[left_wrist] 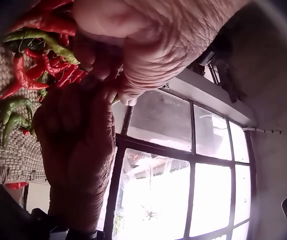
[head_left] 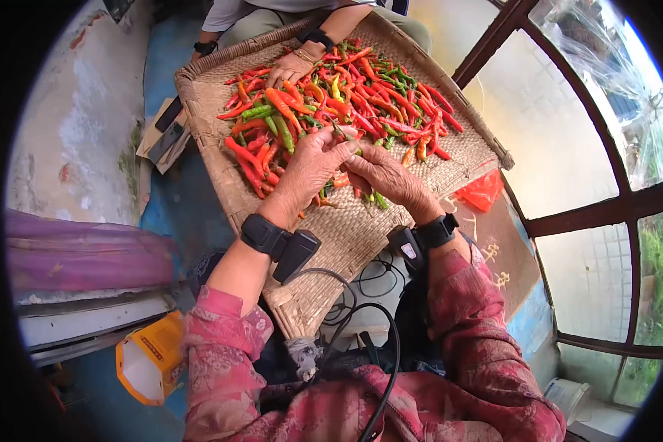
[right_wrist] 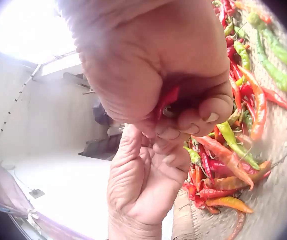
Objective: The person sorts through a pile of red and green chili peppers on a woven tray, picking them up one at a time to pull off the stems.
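Observation:
My two hands meet above a heap of red, orange and green chili peppers (head_left: 376,96) on a woven tray (head_left: 346,236). The right hand (head_left: 387,177) curls round a red chili pepper (right_wrist: 170,101), most of it hidden inside the fingers. Fingertips of the left hand (head_left: 309,173) come together right at the right hand's fingertips, with a bit of green chili pepper (head_left: 359,152) showing between the hands. The left hand (right_wrist: 148,180) is palm up in the right wrist view. In the left wrist view the right hand (left_wrist: 78,145) is in dark shadow.
Across the tray, another person's hand (head_left: 291,68) rests on the peppers. Green peppers (left_wrist: 16,117) lie apart on the weave. A red plastic bag (head_left: 481,191) lies beside the tray's right edge, near a window frame (head_left: 589,221). A black cable (head_left: 394,331) runs past my lap.

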A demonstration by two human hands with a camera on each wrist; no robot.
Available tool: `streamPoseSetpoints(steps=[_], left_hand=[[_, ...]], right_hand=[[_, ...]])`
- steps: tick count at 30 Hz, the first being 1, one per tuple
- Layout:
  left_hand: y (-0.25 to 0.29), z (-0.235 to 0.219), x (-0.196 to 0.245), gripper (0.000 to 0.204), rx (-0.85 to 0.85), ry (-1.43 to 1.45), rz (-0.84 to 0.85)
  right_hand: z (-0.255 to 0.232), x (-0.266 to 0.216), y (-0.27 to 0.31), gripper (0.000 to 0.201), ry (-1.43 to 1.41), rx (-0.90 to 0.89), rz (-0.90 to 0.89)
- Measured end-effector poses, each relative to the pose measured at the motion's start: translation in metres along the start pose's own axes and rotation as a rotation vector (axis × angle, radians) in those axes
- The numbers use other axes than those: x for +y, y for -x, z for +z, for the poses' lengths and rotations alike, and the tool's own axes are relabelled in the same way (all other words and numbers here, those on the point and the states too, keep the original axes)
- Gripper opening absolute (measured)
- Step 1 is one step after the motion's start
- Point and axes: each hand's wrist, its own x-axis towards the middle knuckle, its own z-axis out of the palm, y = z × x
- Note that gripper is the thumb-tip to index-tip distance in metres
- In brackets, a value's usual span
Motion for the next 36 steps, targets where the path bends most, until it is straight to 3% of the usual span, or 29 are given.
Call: streamPoseSetpoints(steps=[2, 6, 8, 11, 12, 14, 15, 19, 21, 22, 25, 27, 28, 30, 33, 34, 36], left_hand=[[-0.003, -0.004, -0.001, 0.021, 0.005, -0.052, 0.018], [-0.011, -0.013, -0.008, 0.020, 0.191, -0.124, 0.106], [-0.012, -0.022, 0.002, 0.021, 0.238, -0.147, 0.120], [-0.012, -0.028, 0.021, 0.022, 0.398, 0.050, 0.109], [-0.015, -0.031, 0.018, 0.022, 0.403, 0.049, 0.113], [-0.022, -0.039, 0.009, 0.033, 0.504, 0.096, 0.184], [-0.018, -0.042, 0.016, 0.050, 0.446, 0.046, 0.147], [-0.017, -0.044, 0.015, 0.057, 0.505, -0.101, 0.157], [-0.012, -0.041, 0.015, 0.056, 0.499, -0.023, 0.156], [-0.009, -0.039, 0.018, 0.055, 0.490, 0.056, 0.161], [-0.009, -0.044, 0.013, 0.052, 0.476, 0.035, 0.162], [-0.012, -0.047, 0.009, 0.050, 0.469, -0.015, 0.157], [-0.014, -0.047, 0.007, 0.046, 0.479, -0.054, 0.156], [-0.013, -0.046, 0.007, 0.038, 0.461, -0.155, 0.121], [-0.014, -0.047, 0.003, 0.031, 0.503, -0.510, 0.248], [-0.011, -0.044, 0.010, 0.027, 0.520, -0.556, 0.179], [-0.014, -0.041, 0.005, 0.028, 0.541, -0.360, 0.270]], right_hand=[[0.001, 0.007, -0.004, 0.041, 0.025, -0.048, -0.059], [-0.001, 0.003, -0.007, 0.039, 0.121, -0.055, 0.030], [-0.005, 0.020, -0.011, 0.028, 0.360, -0.019, -0.067], [-0.004, 0.029, -0.001, 0.008, 1.021, 0.133, -0.239], [-0.002, 0.030, 0.001, 0.008, 1.022, 0.130, -0.244], [0.003, 0.034, 0.003, 0.013, 1.137, 0.077, -0.097], [0.004, 0.034, 0.002, 0.015, 1.149, 0.054, -0.070], [0.004, 0.032, 0.000, 0.015, 1.194, 0.029, -0.086], [0.002, 0.031, -0.004, 0.013, 1.012, 0.069, -0.146], [0.003, 0.024, -0.005, 0.013, 1.001, 0.139, -0.238], [0.001, 0.013, -0.009, 0.010, 0.991, 0.204, -0.249], [0.000, -0.002, -0.003, 0.016, 0.370, 0.192, -0.041], [0.001, 0.005, -0.006, 0.023, 0.220, 0.199, -0.132], [0.003, 0.003, -0.007, 0.025, -0.120, 0.211, -0.045], [0.007, -0.001, -0.008, 0.031, -0.323, 0.240, -0.012], [0.008, -0.002, -0.009, 0.032, -0.388, 0.266, -0.021], [0.004, -0.003, -0.007, 0.030, -0.354, 0.213, -0.009]])
